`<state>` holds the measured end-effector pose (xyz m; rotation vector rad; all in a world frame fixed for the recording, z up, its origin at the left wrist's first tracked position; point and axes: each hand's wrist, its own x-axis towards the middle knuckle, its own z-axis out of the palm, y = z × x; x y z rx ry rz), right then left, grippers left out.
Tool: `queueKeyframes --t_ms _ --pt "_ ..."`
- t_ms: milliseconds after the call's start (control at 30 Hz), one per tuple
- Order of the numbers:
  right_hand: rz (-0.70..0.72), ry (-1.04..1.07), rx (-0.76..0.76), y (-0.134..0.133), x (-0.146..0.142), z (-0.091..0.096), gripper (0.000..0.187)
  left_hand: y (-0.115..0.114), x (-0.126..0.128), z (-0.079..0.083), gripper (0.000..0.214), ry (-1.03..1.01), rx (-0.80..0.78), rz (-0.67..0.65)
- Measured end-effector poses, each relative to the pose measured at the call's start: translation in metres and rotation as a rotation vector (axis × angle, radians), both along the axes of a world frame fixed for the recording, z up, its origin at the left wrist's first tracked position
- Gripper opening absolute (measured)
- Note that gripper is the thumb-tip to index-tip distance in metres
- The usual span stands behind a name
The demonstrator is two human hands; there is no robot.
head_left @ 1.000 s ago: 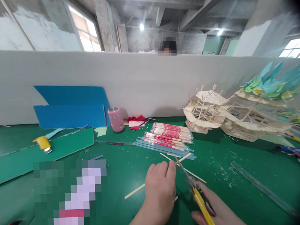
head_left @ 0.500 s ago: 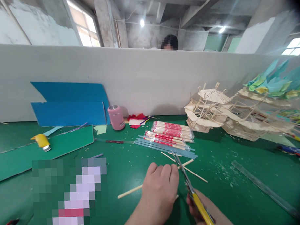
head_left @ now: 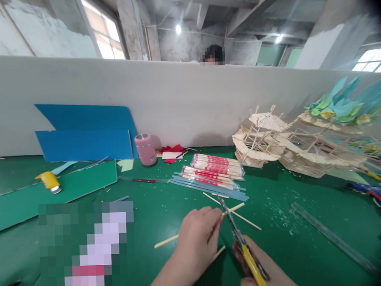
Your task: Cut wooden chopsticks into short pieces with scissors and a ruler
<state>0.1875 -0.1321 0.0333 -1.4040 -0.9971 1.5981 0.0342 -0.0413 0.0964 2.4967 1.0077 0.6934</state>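
My left hand (head_left: 197,242) is closed in a pinch on a thin wooden stick (head_left: 233,208) that runs from lower left to upper right above the green table (head_left: 168,210). My right hand (head_left: 260,270) grips yellow-handled scissors (head_left: 240,241), whose blades point up and away and meet the stick just right of my left fingertips. Another loose stick (head_left: 243,218) lies on the table under the blades. Beyond them lie packs of wrapped chopsticks (head_left: 218,165) and several blue strips (head_left: 207,186).
A stick model building (head_left: 265,136) with coloured paper pieces (head_left: 342,102) stands at the right. A clear ruler (head_left: 331,238) lies at lower right. A pink cup (head_left: 145,149), blue boards (head_left: 84,134), a yellow tool (head_left: 49,181) and a white partition (head_left: 176,101) sit behind; a person's head shows over it.
The scissors and both hands have shifted slightly left and nearer, with the blades staying on the stick. The view has tilted a little.
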Motion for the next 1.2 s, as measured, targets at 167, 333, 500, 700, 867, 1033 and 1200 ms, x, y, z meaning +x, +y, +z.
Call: queueKeyframes --t_ms 167,333,500,700,867,1033,1200 --pt "-0.034 -0.011 -0.035 -0.001 -0.002 0.001 0.041 0.002 -0.002 0.006 0.033 -0.132 -0.276 -0.065" --pt "-0.056 0.014 -0.109 0.003 -0.008 -0.001 0.037 -0.001 -0.001 0.0 0.029 -0.077 -0.17 0.044" --pt "-0.114 -0.019 -0.048 0.001 -0.009 -0.013 0.043 -0.003 0.002 -0.011 0.025 -0.034 0.075 0.112" --pt "-0.066 0.068 -0.063 -0.004 -0.006 -0.016 0.042 0.002 0.002 -0.017 0.021 0.061 0.202 0.034" --pt "-0.079 0.045 -0.089 0.001 -0.01 -0.027 0.041 0.0 0.003 -0.015 0.021 0.146 0.219 0.031" --pt "-0.117 0.049 -0.171 0.006 -0.013 -0.045 0.038 -0.001 0.002 -0.011 0.022 0.094 0.161 0.017" --pt "-0.099 0.098 -0.078 -0.002 -0.009 -0.03 0.052 0.005 0.001 -0.003 0.028 -0.111 -0.148 -0.004"
